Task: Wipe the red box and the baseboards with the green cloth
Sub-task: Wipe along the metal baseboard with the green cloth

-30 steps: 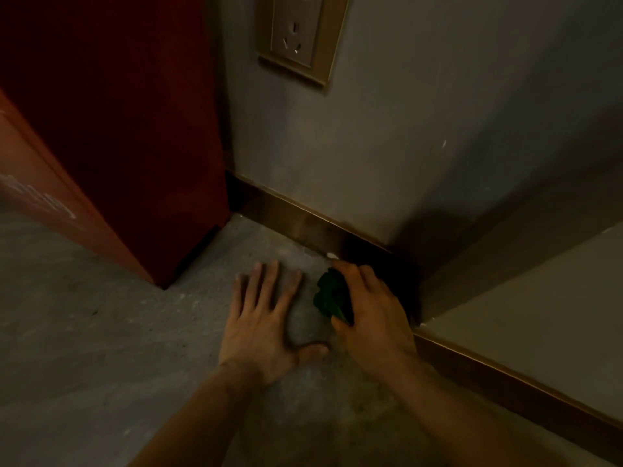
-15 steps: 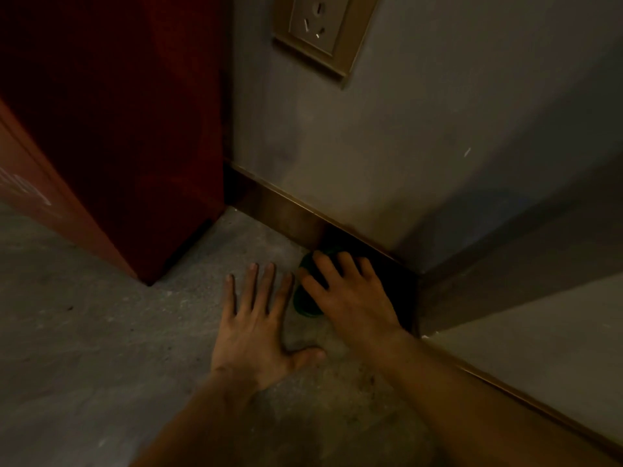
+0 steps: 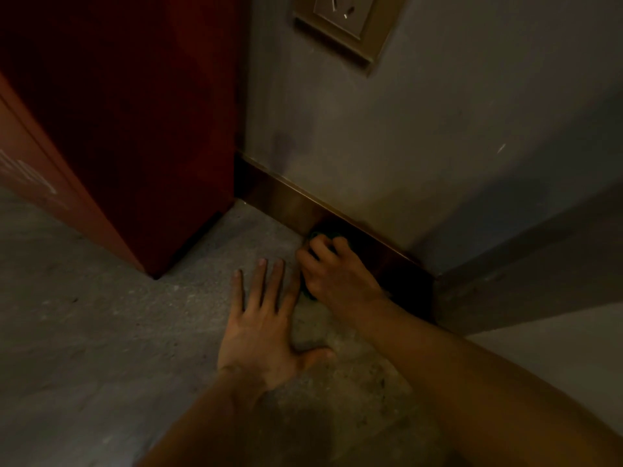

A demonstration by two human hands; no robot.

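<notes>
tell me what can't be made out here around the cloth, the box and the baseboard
Head view only:
- Green cloth: mostly hidden under the right hand; only a dark edge shows.
- Baseboard: the stretch toward the corner is lost in the hand's shadow, so dirt cannot be judged.
- Red box: cut off by the top and left edges; its white lettering is blurred.
- Wall socket: cut off by the top edge.
- Left hand: flat on the floor, holding nothing.

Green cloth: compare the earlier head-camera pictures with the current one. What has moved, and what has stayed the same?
The right hand has pushed the green cloth forward and leftward, from the floor near the corner up against the baseboard; the cloth is now mostly hidden under the fingers. It was gripped throughout. The left hand stays flat on the floor, and the red box is unmoved.
</notes>
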